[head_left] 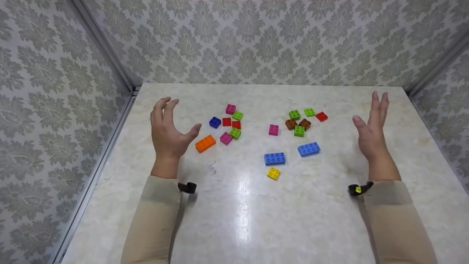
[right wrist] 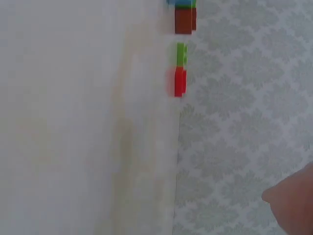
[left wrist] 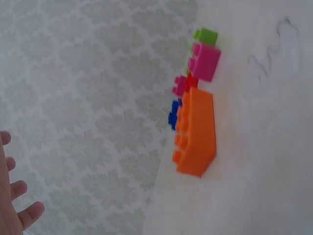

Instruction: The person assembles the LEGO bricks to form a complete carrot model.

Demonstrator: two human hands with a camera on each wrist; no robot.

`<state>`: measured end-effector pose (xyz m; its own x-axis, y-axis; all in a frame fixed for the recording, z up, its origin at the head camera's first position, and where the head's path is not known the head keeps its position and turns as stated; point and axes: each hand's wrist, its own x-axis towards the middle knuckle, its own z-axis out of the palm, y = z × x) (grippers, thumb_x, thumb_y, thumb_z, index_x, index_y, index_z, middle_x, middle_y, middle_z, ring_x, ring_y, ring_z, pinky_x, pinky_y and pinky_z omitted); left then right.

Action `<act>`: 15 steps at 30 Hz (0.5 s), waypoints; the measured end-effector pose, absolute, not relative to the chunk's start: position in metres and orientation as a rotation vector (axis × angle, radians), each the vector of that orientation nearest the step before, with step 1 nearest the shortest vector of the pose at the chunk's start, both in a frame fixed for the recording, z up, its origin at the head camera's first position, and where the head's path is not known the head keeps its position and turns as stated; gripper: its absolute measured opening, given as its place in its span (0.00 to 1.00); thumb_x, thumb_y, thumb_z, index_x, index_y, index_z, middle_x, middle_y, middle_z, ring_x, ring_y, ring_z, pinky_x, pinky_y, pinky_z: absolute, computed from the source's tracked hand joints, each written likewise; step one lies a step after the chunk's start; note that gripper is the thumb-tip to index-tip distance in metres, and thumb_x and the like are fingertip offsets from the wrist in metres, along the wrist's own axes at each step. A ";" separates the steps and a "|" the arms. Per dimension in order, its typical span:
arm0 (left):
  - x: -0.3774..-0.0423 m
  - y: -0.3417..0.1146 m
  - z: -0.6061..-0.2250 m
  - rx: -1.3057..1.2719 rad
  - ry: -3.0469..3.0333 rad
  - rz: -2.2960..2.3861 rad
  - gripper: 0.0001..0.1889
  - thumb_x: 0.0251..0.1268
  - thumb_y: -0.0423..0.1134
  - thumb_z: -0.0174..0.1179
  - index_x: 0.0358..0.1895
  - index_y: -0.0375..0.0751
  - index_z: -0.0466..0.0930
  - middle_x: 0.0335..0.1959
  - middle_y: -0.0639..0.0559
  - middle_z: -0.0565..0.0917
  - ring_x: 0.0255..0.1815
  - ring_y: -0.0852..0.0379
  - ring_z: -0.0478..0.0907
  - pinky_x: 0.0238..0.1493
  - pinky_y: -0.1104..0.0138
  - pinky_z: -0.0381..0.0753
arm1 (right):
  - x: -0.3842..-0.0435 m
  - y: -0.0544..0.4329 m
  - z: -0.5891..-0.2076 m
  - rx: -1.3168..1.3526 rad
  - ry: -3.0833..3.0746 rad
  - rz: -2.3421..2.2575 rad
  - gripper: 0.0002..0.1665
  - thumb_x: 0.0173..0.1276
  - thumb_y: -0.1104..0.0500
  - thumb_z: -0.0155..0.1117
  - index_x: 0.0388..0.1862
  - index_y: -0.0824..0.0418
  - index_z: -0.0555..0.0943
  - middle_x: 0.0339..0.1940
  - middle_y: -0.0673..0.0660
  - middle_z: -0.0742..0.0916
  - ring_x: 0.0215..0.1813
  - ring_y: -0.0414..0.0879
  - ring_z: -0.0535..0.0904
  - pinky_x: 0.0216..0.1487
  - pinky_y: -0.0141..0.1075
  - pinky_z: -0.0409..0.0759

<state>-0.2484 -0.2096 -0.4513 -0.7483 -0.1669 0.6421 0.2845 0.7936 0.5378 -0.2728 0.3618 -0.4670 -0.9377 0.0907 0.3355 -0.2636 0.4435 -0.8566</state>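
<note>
My left hand (head_left: pixel 169 132) is raised over the left side of the table, fingers spread apart from the thumb and nothing in them. Nearest its thumb lies an orange brick (head_left: pixel 205 143), which looms large in the left wrist view (left wrist: pixel 200 132). Beyond it sit a blue brick (head_left: pixel 215 122) and several pink, red and green ones. My right hand (head_left: pixel 372 137) is held up at the right, fingers extended, holding nothing. Closest to it are a red brick (head_left: pixel 321 116) and a light blue brick (head_left: pixel 309 149). Green and brown bricks cluster beside the red one.
Another light blue brick (head_left: pixel 274 158) lies mid-table, with a yellow brick (head_left: pixel 273 173) in front of it and a pink brick (head_left: pixel 273 129) behind. Squiggly marks (head_left: pixel 212 168) show on the pale table (head_left: pixel 234 220). Patterned walls (head_left: pixel 249 40) enclose the back and sides.
</note>
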 end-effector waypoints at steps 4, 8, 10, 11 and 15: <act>-0.245 -0.187 -0.449 -0.160 -2.283 -0.893 0.56 0.64 0.89 0.51 0.72 0.40 0.81 0.77 0.37 0.77 0.79 0.38 0.74 0.79 0.41 0.81 | -0.275 0.334 -0.470 0.184 -2.311 1.635 0.54 0.83 0.46 0.56 0.98 0.43 0.41 0.98 0.44 0.33 0.98 0.50 0.25 0.94 0.60 0.22; -0.243 -0.173 -0.457 -0.217 -2.290 -0.990 0.39 0.65 0.69 0.65 0.66 0.39 0.85 0.73 0.38 0.81 0.72 0.39 0.79 0.66 0.44 0.87 | -0.274 0.313 -0.476 0.234 -2.301 1.782 0.54 0.83 0.46 0.55 0.98 0.42 0.40 0.98 0.43 0.34 0.99 0.52 0.26 0.96 0.60 0.29; -0.243 -0.166 -0.461 -0.233 -2.299 -1.064 0.33 0.65 0.61 0.68 0.63 0.39 0.86 0.71 0.40 0.82 0.68 0.41 0.81 0.60 0.46 0.88 | -0.273 0.305 -0.478 0.238 -2.285 1.854 0.53 0.84 0.46 0.54 0.98 0.41 0.40 0.98 0.43 0.36 0.99 0.53 0.29 0.96 0.63 0.31; -0.242 -0.162 -0.464 -0.245 -2.309 -1.103 0.31 0.65 0.59 0.70 0.62 0.39 0.87 0.71 0.41 0.83 0.66 0.42 0.82 0.58 0.47 0.88 | -0.271 0.302 -0.478 0.233 -2.277 1.881 0.53 0.84 0.46 0.54 0.98 0.42 0.41 0.99 0.43 0.38 0.99 0.53 0.31 0.96 0.64 0.33; -0.242 -0.142 -0.473 -0.312 -2.365 -1.257 0.25 0.67 0.53 0.74 0.60 0.41 0.89 0.69 0.45 0.83 0.62 0.46 0.82 0.54 0.50 0.89 | -0.267 0.293 -0.478 0.209 -2.217 2.008 0.50 0.85 0.49 0.53 0.98 0.42 0.44 0.99 0.43 0.47 0.99 0.54 0.43 0.97 0.58 0.50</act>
<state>-0.2416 -0.1418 -0.4727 -0.8769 -0.0077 0.4805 0.3939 0.5613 0.7278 -0.2667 0.2926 -0.4785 -0.9800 -0.0066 0.1986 -0.1983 0.0980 -0.9752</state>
